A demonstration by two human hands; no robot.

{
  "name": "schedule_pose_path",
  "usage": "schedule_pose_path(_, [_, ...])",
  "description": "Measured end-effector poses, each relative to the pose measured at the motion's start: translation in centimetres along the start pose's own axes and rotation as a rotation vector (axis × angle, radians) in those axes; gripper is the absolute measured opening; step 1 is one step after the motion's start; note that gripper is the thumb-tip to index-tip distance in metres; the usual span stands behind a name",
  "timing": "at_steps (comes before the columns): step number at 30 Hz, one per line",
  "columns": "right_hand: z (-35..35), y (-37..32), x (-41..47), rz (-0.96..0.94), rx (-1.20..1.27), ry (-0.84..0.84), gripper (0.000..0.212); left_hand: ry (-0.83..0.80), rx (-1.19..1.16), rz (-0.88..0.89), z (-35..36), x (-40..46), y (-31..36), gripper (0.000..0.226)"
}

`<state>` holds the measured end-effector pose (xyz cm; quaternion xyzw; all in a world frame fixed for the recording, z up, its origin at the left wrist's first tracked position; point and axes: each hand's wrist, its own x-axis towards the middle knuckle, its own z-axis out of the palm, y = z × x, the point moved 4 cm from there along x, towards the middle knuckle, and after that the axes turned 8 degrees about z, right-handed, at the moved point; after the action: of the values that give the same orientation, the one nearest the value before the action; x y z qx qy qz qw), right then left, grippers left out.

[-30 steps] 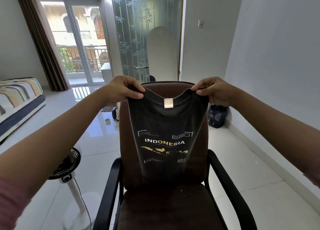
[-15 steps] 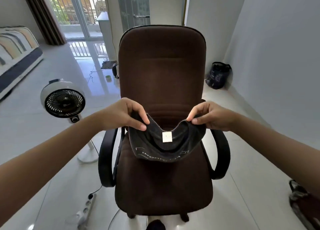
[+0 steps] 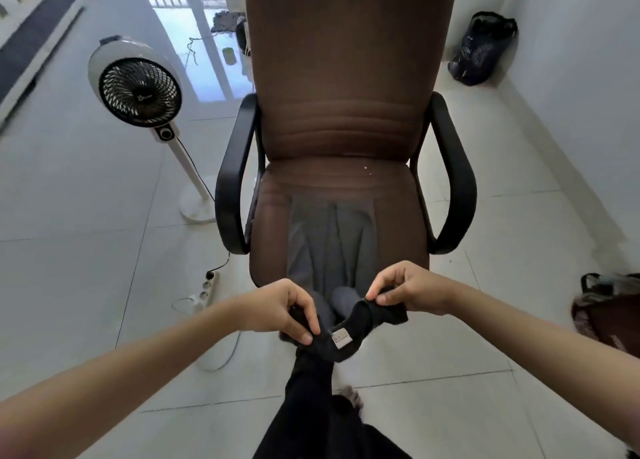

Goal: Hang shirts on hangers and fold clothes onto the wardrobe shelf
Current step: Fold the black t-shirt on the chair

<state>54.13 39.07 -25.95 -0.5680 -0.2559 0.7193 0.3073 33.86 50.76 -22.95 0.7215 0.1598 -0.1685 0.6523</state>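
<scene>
A dark T-shirt (image 3: 330,250) lies spread along the seat of a brown office chair (image 3: 343,84), its collar end with a small white label hanging off the front edge. My left hand (image 3: 280,311) pinches the collar end on the left. My right hand (image 3: 405,290) pinches the bunched fabric on the right. Both hands are just in front of the seat's front edge. No hanger or wardrobe is in view.
A white standing fan (image 3: 138,91) stands left of the chair, its cable running to a power strip (image 3: 207,287) on the tiled floor. A dark bag (image 3: 481,50) sits by the right wall, another bag (image 3: 609,306) at the right edge. My dark trouser leg (image 3: 311,406) is below.
Both hands came down and toward me with the shirt. It went from hanging in front of the chair back to lying flat along the seat. The view tilted downward.
</scene>
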Motion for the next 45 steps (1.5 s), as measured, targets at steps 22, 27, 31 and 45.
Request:
schedule_pose_path(22, [-19.4,-5.7,18.1,0.073,-0.164,0.673,0.029,0.639,0.200,-0.215,-24.2,17.7,-9.4,0.029])
schedule_pose_path(27, [-24.6,-3.7,23.4,0.192,-0.206,0.877,0.028,0.691,0.135,-0.310,-28.5,22.8,-13.4,0.036])
schedule_pose_path(31, [-26.7,-2.5,26.4,0.230,-0.181,0.959,0.033,0.795,0.021,-0.405,-30.6,25.4,-17.4,0.035])
schedule_pose_path(45, [-26.7,2.2,27.7,0.278,-0.087,1.129,0.040,1.034,-0.090,-0.379,-28.3,26.8,-20.2,0.038])
